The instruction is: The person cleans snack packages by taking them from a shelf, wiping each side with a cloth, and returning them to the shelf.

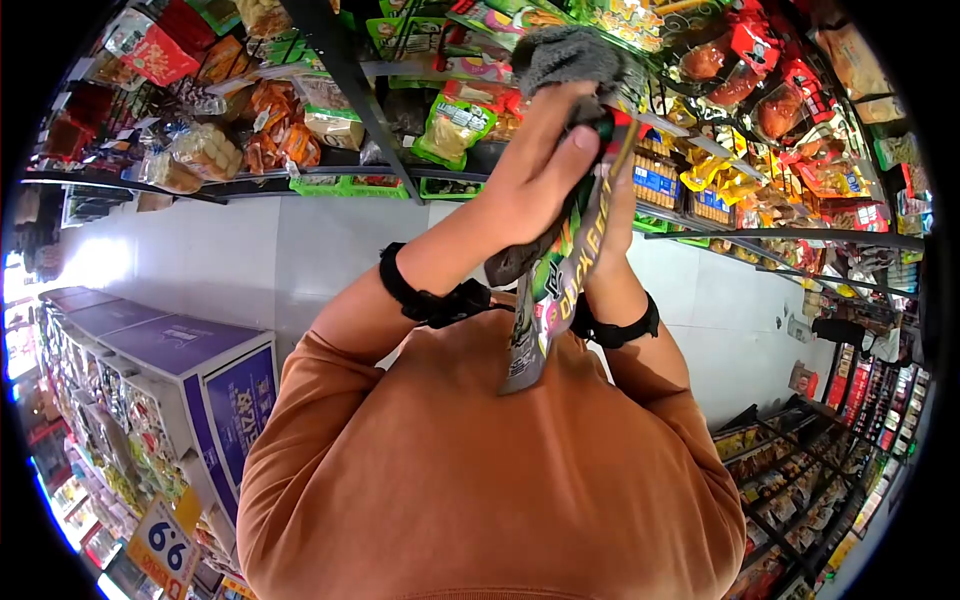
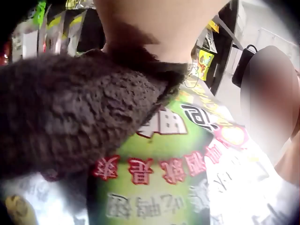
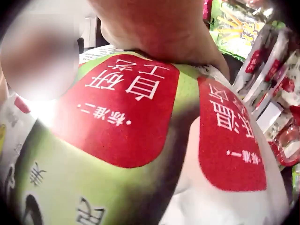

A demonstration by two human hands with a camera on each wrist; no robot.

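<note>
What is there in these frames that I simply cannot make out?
1. Right hand: head view, fingers hidden behind the packet.
2. Packet print: left wrist view, the cloth covers its top, and the lower print is blurred.
3. Packet bottom: right wrist view, cut off by the frame edge.
4. Shelf goods: head view, print too small to read.

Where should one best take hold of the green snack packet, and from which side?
Probably by pinching its free lower end, coming from below. The packet is thin, flat and hangs down; the left hand with the cloth and the right hand cover its upper part, so only the lower end is bare.
</note>
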